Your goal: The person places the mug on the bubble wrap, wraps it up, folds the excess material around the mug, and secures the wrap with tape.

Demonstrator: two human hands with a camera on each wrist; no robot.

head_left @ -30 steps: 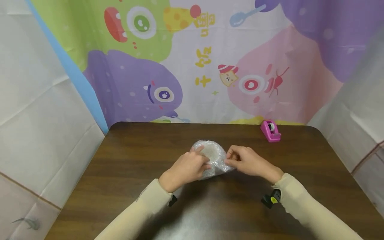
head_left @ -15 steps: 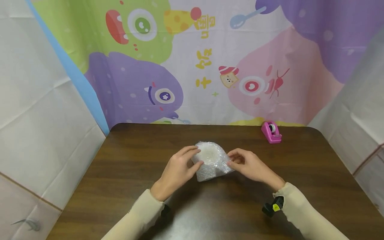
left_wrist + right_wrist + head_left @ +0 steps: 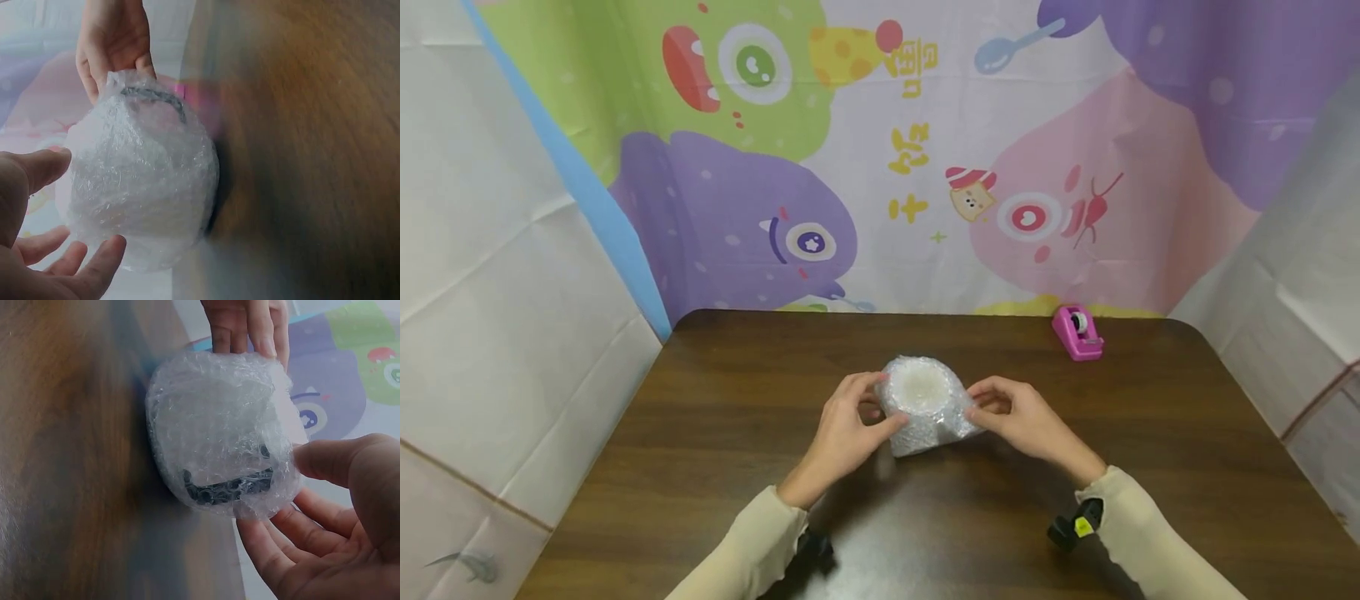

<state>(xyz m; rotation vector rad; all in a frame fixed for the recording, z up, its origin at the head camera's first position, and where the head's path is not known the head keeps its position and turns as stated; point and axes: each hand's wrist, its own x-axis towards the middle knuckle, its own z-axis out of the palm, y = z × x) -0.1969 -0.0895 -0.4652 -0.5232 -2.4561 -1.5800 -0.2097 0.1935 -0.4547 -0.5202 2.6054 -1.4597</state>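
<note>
A rounded bundle in clear bubble wrap (image 3: 931, 427) rests on the brown table, with a pale round top like that of a cup. Through the wrap (image 3: 219, 419), a dark, handle-like strip shows on its right side. My left hand (image 3: 838, 437) holds the bundle's left side, thumb at the front and fingers farther back. On the opposite side, my right hand (image 3: 1026, 417) pinches the wrap between thumb and fingers. In the right wrist view, the right thumb (image 3: 331, 459) touches the wrap while the fingers lie below it.
A pink tape dispenser (image 3: 1077, 333) stands near the table's back right corner. Behind the table (image 3: 715, 433) hangs a cartoon-printed curtain (image 3: 910, 267). Pale cloth (image 3: 512, 250) hangs along the left side, with more on the right.
My left hand has moved off the top of the bundle, back to its left side, and now holds it there. The right hand has stayed on the right side.
</note>
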